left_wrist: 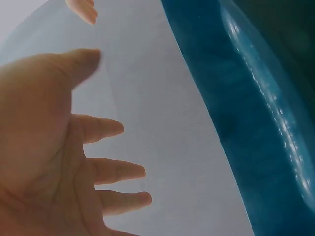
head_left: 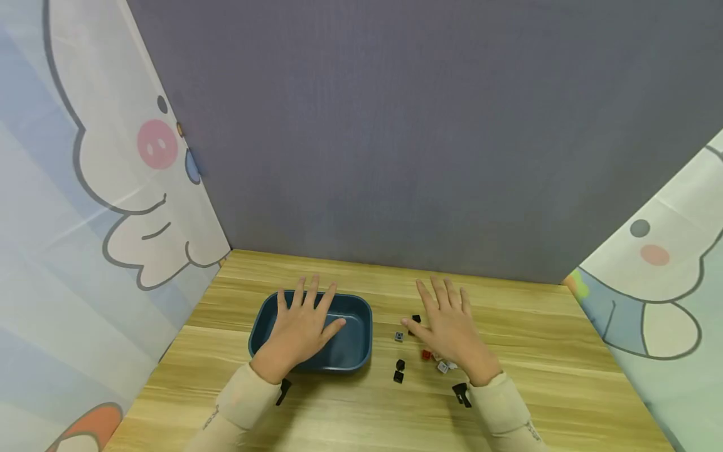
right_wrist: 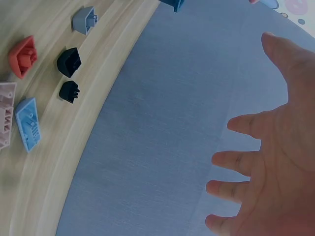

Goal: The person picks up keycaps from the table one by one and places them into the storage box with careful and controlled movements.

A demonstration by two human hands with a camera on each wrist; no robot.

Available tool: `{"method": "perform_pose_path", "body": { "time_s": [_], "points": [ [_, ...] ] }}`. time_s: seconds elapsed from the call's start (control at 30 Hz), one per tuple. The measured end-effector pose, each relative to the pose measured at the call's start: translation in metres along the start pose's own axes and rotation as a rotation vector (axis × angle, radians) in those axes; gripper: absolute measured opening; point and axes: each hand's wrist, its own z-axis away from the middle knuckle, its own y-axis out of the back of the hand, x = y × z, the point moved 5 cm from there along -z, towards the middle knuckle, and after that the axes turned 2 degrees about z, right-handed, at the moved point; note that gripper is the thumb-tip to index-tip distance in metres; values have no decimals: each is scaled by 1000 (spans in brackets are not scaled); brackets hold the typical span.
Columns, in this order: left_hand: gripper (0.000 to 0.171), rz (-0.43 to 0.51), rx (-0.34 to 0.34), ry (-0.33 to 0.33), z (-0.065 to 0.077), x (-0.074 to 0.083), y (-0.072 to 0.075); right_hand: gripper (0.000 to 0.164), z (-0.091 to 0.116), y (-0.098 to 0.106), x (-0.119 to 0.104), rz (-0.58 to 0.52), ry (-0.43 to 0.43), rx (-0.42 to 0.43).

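My left hand (head_left: 299, 333) hovers palm down over the left part of a dark blue plastic tray (head_left: 354, 351), fingers spread and holding nothing. To the right, my right hand (head_left: 452, 333) is likewise spread and holds nothing; it is above a scatter of keycaps and partly hides them. Among these are a grey keycap (head_left: 399, 336), a red keycap (head_left: 426, 355), a white keycap (head_left: 443, 367) and a black keycap (head_left: 398, 377). The right wrist view shows a light blue keycap (right_wrist: 28, 124) and a pink keycap (right_wrist: 6, 118), their hollow undersides visible.
The wood-grain table (head_left: 542, 376) ends at a grey upright panel (head_left: 395, 138) at the back. Cloths printed with cartoon figures hang on both sides, a left cloth (head_left: 56, 270) and a right cloth (head_left: 678, 282). Black strap ends (head_left: 461, 394) stick out by the wrists.
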Motion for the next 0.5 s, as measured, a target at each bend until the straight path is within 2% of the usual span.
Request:
{"method": "perform_pose_path", "body": {
  "time_s": [0.3, 0.5],
  "points": [
    [72, -21, 50, 18, 10, -14, 5, 88, 3, 3, 2, -16, -5, -2],
    [72, -15, 91, 38, 18, -31, 6, 86, 6, 5, 5, -9, -2, 10]
  ]
}}
